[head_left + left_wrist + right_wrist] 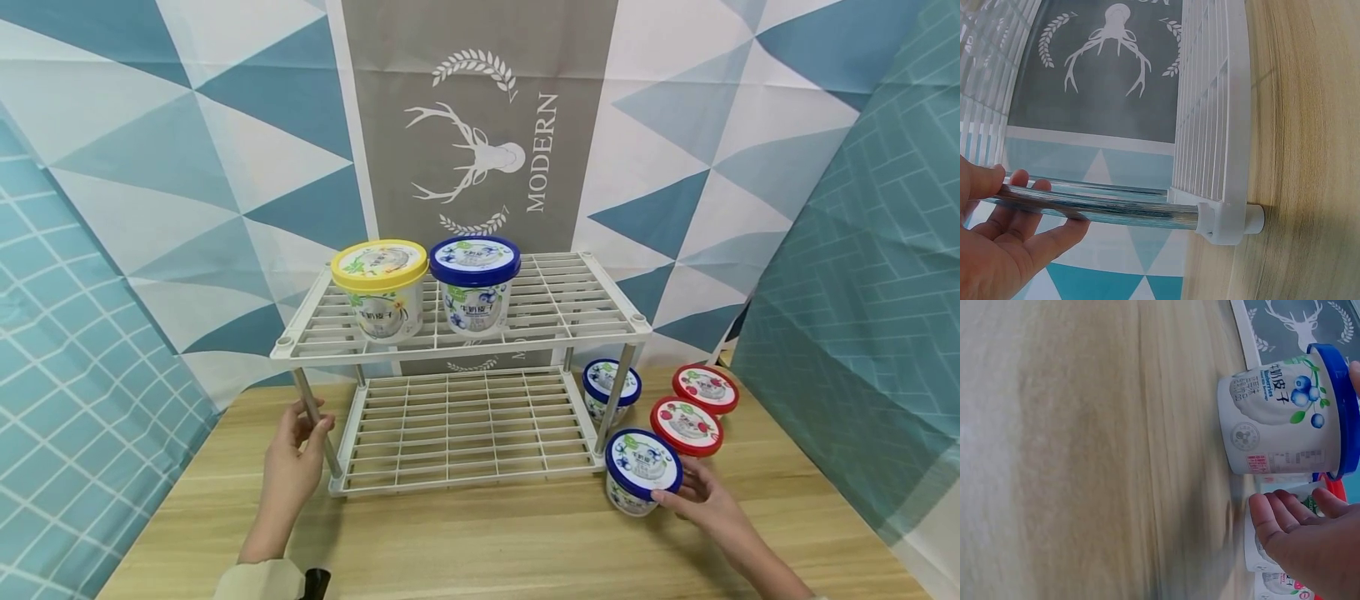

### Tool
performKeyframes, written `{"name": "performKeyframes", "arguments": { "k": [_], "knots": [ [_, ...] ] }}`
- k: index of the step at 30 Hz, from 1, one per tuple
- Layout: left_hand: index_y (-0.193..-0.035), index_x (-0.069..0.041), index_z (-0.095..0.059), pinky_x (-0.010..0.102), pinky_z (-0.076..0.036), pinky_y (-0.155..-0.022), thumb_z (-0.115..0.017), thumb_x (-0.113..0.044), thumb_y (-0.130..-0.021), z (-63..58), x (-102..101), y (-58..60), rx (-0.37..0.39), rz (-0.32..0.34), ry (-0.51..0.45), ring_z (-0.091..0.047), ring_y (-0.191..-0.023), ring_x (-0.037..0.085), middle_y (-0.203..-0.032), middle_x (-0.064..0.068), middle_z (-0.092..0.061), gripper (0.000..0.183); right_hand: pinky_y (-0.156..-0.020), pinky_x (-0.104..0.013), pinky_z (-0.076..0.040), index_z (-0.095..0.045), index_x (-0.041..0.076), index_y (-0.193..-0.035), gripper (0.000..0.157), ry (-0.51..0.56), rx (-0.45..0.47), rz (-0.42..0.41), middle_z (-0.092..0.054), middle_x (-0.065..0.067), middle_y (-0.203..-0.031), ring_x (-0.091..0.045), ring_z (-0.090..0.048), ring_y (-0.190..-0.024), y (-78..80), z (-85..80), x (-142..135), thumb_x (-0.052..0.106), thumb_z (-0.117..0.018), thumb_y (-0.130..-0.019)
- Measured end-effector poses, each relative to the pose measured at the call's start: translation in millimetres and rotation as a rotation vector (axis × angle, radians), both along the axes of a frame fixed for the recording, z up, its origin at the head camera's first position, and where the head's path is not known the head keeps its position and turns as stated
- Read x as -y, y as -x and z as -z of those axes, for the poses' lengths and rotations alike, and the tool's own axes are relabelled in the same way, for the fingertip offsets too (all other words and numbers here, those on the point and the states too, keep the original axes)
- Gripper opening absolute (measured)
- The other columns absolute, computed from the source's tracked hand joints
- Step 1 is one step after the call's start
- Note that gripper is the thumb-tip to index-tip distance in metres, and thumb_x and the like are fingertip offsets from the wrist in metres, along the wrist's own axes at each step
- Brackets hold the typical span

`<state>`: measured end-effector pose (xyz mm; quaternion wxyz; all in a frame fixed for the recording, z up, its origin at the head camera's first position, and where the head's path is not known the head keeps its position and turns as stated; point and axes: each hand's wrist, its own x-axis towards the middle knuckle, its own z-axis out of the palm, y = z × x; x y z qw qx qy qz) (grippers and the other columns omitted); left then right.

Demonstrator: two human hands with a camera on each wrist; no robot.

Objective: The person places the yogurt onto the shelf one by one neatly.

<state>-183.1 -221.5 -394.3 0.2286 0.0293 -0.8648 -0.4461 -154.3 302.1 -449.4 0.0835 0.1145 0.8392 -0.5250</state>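
Observation:
A white two-tier rack [555, 342] with metal posts stands on the wooden table. My left hand [294, 457] holds its front left post [1116, 211], thumb on one side and fingers curled behind, as the left wrist view shows. At the rack's front right corner is a white tub with a blue lid and blueberry print [1285, 419]. My right hand [708, 508] is spread around this tub, the thumb at the lid's edge. In the right wrist view the other fingers [1266, 519] stay apart from its side. Two red-lidded tubs [686, 425] stand just behind that hand.
On the upper shelf stand a yellow-lidded tub [386, 308] and a blue-lidded tub [477, 300]. Another blue-lidded tub [611, 383] is behind the right front post, partly hidden. A patterned cloth [675, 125] hangs behind the table.

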Motion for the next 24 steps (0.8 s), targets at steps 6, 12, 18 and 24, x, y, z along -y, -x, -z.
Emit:
{"name": "performKeyframes", "arguments": {
  "k": [6, 12, 18, 24],
  "knots": [
    [-0.135, -0.002, -0.052, 0.023, -0.044, -0.078, -0.055, -0.012, -0.107, 1.1, 0.4, -0.5, -0.004, 0.002, 0.002, -0.047, -0.088, -0.018, -0.113, 0.022, -0.073, 0.030, -0.111, -0.063, -0.039, -0.010, -0.012, -0.158, 0.104, -0.026, 0.030, -0.006, -0.028, -0.043, -0.154, -0.058, -0.035, -0.139, 1.1, 1.9, 5.6, 0.038, -0.076, -0.094],
    [-0.137, -0.004, -0.051, 0.030, -0.045, -0.079, -0.054, -0.014, -0.108, 0.7, 0.6, -0.9, 0.010, 0.007, -0.003, -0.047, -0.089, -0.018, -0.115, 0.022, -0.073, 0.031, -0.114, -0.065, -0.033, -0.010, -0.013, -0.157, 0.106, -0.033, 0.058, -0.015, -0.025, -0.044, -0.155, -0.059, -0.030, -0.142, 1.9, 4.9, 8.1, 0.042, -0.076, -0.094],
    [-0.137, -0.004, -0.051, 0.030, -0.045, -0.080, -0.054, -0.013, -0.108, 0.1, 0.5, -1.0, 0.010, 0.007, -0.001, -0.047, -0.089, -0.017, -0.115, 0.022, -0.072, 0.031, -0.115, -0.064, -0.031, -0.009, -0.014, -0.157, 0.108, -0.038, 0.058, -0.018, -0.023, -0.044, -0.156, -0.060, -0.026, -0.144, 3.4, 6.3, 10.0, 0.040, -0.078, -0.093],
    [-0.137, -0.004, -0.051, 0.031, -0.045, -0.080, -0.054, -0.013, -0.108, -0.1, 0.9, -1.1, 0.013, 0.008, 0.000, -0.047, -0.089, -0.016, -0.116, 0.023, -0.072, 0.031, -0.115, -0.066, -0.028, -0.007, -0.014, -0.157, 0.111, -0.044, 0.059, -0.013, -0.022, -0.043, -0.157, -0.061, -0.024, -0.145, 4.8, 7.7, 13.6, 0.038, -0.079, -0.091]
  ]
}}
